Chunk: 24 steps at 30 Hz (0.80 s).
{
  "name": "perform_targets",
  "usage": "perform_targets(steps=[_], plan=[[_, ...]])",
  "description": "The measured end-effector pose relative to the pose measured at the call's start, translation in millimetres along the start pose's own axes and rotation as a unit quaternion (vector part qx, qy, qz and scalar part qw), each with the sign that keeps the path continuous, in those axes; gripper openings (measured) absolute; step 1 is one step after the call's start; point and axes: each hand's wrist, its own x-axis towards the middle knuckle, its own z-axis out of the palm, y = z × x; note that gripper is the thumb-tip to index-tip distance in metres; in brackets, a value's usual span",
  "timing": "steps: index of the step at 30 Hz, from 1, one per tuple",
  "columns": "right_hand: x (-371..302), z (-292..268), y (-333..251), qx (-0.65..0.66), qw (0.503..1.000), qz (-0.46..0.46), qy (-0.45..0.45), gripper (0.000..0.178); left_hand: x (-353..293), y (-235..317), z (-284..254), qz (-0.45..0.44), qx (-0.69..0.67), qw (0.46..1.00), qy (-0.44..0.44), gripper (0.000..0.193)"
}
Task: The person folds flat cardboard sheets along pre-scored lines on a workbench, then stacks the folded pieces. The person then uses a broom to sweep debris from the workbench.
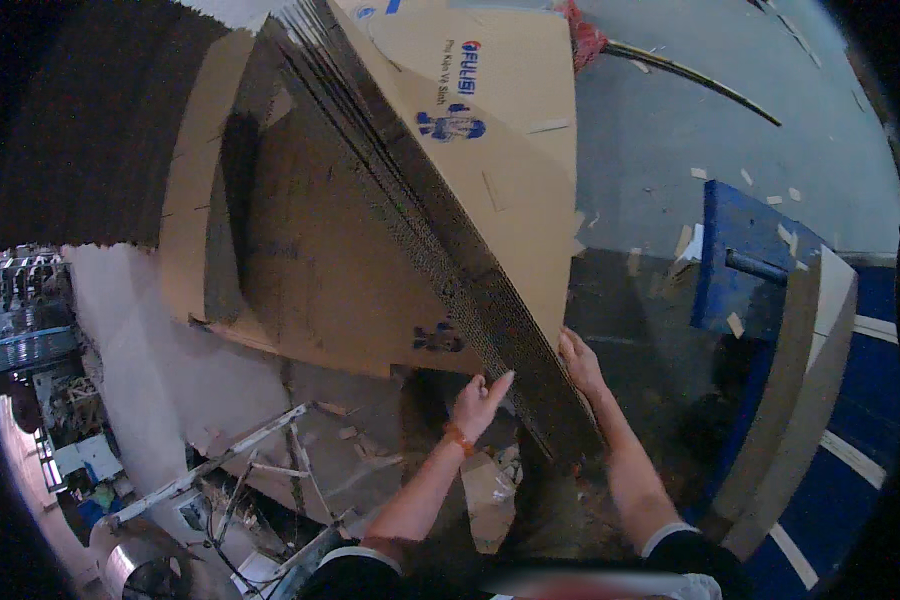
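A thick stack of flat brown cardboard sheets [530,255] stands tilted in front of me, its layered edges running from the upper left down to the lower right. Blue print marks its outer face. My left hand [480,405], with an orange band at the wrist, is closed at the stack's lower left side, thumb against the layered edges. On the opposite side my right hand [582,365] grips the lower right edge, its fingers partly hidden by the cardboard. Left of the stack, another large printed cardboard sheet [320,240] leans with a folded flap.
A dark pile of stacked cardboard [90,120] rises at the far left. A white metal frame [220,465] stands low on the left. Right of me are a blue metal part [750,260] and a long cardboard piece [790,400]. Scraps litter the grey floor [660,130].
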Motion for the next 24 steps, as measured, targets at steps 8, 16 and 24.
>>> perform_targets(steps=[8, 16, 24], plan=[[-70, -36, -144, -0.039, 0.995, -0.011, -0.088, 0.059, 22, 1, 45, 0.163, -0.054, 0.985, -0.007, 0.101], [-70, 36, -146, -0.411, 0.882, -0.164, 0.162, 0.110, 36, -8, 25, 0.097, 0.023, 0.965, -0.241, 0.112], [-81, 66, -132, -0.545, 0.782, -0.121, 0.277, 0.112, 53, -50, 15, 0.251, 0.050, 0.944, -0.209, 0.085]])
